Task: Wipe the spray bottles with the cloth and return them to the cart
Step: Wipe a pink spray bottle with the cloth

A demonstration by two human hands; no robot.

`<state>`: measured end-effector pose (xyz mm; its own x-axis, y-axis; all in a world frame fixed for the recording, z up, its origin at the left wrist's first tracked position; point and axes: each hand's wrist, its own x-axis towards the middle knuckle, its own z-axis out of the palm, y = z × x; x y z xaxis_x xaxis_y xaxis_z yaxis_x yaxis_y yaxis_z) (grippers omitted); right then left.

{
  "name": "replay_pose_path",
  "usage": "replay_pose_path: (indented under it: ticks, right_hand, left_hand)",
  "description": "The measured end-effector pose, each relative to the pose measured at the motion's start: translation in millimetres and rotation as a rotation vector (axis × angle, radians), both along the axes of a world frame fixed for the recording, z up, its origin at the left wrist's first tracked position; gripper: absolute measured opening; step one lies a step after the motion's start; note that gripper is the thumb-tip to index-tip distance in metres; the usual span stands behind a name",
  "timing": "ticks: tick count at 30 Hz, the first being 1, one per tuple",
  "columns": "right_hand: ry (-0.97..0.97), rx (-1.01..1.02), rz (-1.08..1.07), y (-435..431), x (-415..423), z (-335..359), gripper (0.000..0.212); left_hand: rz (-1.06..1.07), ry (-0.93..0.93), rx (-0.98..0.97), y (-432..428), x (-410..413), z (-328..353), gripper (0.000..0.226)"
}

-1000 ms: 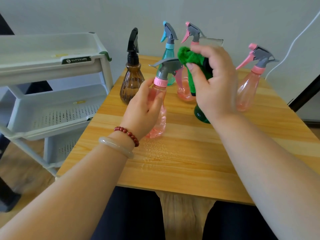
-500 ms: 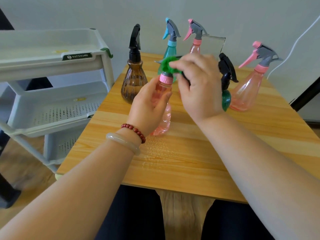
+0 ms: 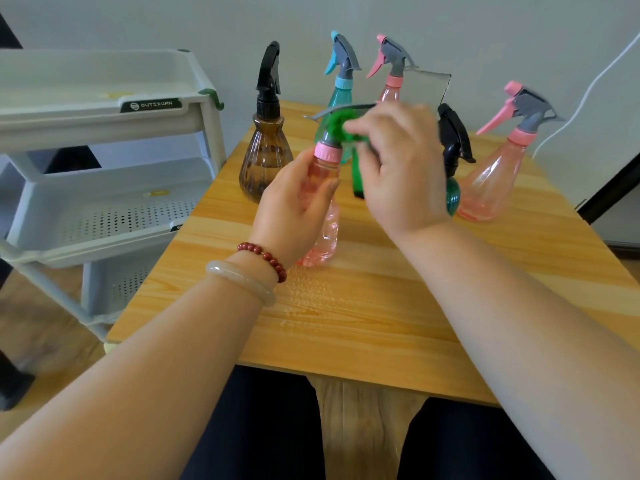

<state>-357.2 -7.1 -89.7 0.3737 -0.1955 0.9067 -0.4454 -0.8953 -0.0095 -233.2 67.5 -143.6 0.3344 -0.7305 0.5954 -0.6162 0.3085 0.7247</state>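
Nearest the camera, both bare forearms reach forward over the wooden table (image 3: 363, 341). A patch of water droplets (image 3: 308, 289) lies on the table just in front of the bottle in hand.

The left hand (image 3: 294, 202), with a bead bracelet (image 3: 265, 256) and a pale bangle (image 3: 242, 278) at its wrist, grips the small pink bottle (image 3: 327, 233). Its fingers and thumb are curled round the upper body just under the pink collar. The bottle leans a little and its base appears to rest on the table. The right hand (image 3: 405, 174) is blurred, palm down and knuckles up. Its fingertips pinch the green cloth (image 3: 337, 124) against the bottle's grey spray head, and a strip of cloth seems to hang below the hand.

Just behind the right hand stand a green bottle (image 3: 452, 197) with a black trigger and, beside it, a wide pink bottle (image 3: 491, 185). To the left stands a brown bottle (image 3: 265, 161), and furthest back, near the wall, a teal bottle (image 3: 341, 93) and a tall pink bottle (image 3: 391, 88).

The cart (image 3: 104, 209) stands just beside the table's left edge, and no bottle shows on the shelves in view.

The task therefore looks to be near its start. One bottle is being wiped at its head. Its body probably remains to be wiped, and the five others look untouched by either hand. All six have yet to go onto the cart.
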Motion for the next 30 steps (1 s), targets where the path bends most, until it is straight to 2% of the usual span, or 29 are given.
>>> replay_pose_path:
  ticks: [3, 8, 13, 17, 23, 28, 30]
  right_hand:
    - [-0.109, 0.08, -0.094, -3.1, 1.7, 6.3, 0.015]
    - [0.027, 0.039, 0.048, 5.5, 7.3, -8.8, 0.014]
    - [-0.115, 0.104, -0.117, -7.0, 1.8, 1.5, 0.014]
    - [-0.01, 0.087, 0.003, 1.5, 5.3, -14.3, 0.012]
    - [-0.235, 0.23, -0.145, -6.5, 3.5, -3.4, 0.014]
    - [-0.094, 0.159, -0.045, 2.0, 12.1, -10.4, 0.014]
    - [-0.171, 0.2, -0.105, -6.5, 10.1, -1.5, 0.015]
  left_hand:
    - [0.013, -0.006, 0.005, -1.8, -1.9, 0.3, 0.037]
    - [0.016, 0.007, -0.008, -0.5, 2.6, -0.6, 0.029]
    - [0.011, 0.012, 0.027, -3.7, -1.1, 0.6, 0.034]
    - [0.006, 0.015, -0.008, -4.0, 0.8, -2.5, 0.031]
    - [0.0, 0.016, 0.021, -6.7, -1.9, 0.7, 0.035]
    - [0.007, 0.011, 0.011, -5.7, 0.4, -0.5, 0.033]
    - [0.005, 0.015, 0.024, -5.6, 0.4, 0.9, 0.031]
